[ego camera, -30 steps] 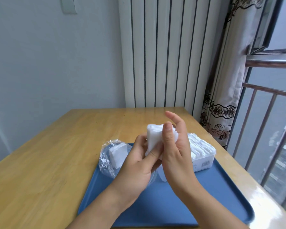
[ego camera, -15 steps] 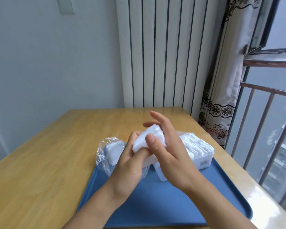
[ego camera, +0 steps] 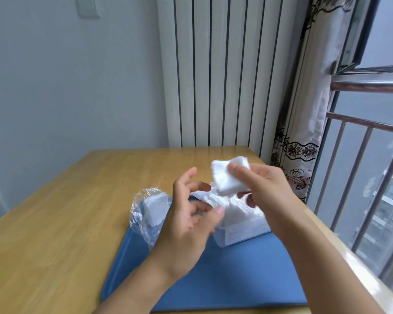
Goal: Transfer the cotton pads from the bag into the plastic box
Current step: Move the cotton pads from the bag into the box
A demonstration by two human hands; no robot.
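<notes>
Pinched between thumb and fingers, a small stack of cotton pads (ego camera: pixel 229 177) is held up by the right hand (ego camera: pixel 268 191), just above the plastic box (ego camera: pixel 243 232). Its thumb lies across the front of the stack, near the upper edge, and the other fingers curl behind the pads. The left hand (ego camera: pixel 188 225) holds nothing: its fingers are spread and loosely bent, palm turned toward the box, just left of the held stack and apart from it.

Only the head view is given. The plastic box stands on the blue tray (ego camera: pixel 236 279), toward the tray's far right part, and white pads already fill it up to the rim; a printed label shows on its near wall. The bag (ego camera: pixel 145 214), clear and crumpled, lies at the far left corner of the tray, partly over the tray's edge, with some white pads visible through the film. The left hand partly covers the bag's right side, so whether bag and box touch cannot be told.

The tray rests at the near right part of the wooden table (ego camera: pixel 66 223), its right edge close to the table's right edge. Behind the table's far edge stands a white ribbed radiator (ego camera: pixel 213 71), with a patterned curtain (ego camera: pixel 304 132) to its right and a metal window railing (ego camera: pixel 361 155) beyond that.
</notes>
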